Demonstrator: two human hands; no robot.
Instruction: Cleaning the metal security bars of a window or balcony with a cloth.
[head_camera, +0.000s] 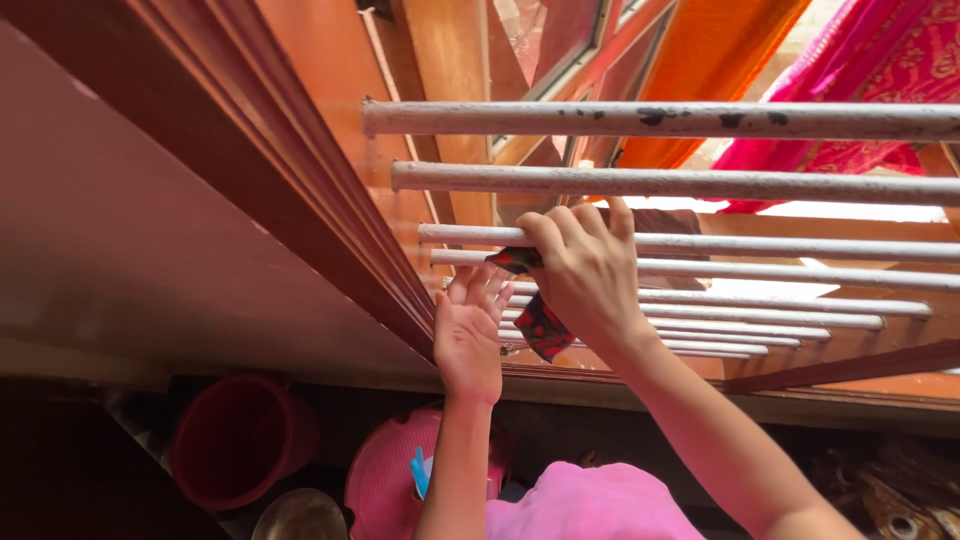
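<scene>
My right hand (585, 270) is closed around a red and dark patterned cloth (541, 325) and presses it against one of the white window bars (700, 243). The cloth hangs down below that hand and pokes out at its left side. My left hand (468, 335) is raised just left of it, palm flat and fingers spread, touching the lower bars near the brown wooden window frame (330, 190). Nothing is held in the left hand.
Several white horizontal bars (660, 120) with chipped paint cross the window. Orange fabric (700, 60) and pink fabric (880, 70) hang outside. Below stand a dark red bucket (240, 435), a pink round container (385, 475) and a metal vessel (300, 515).
</scene>
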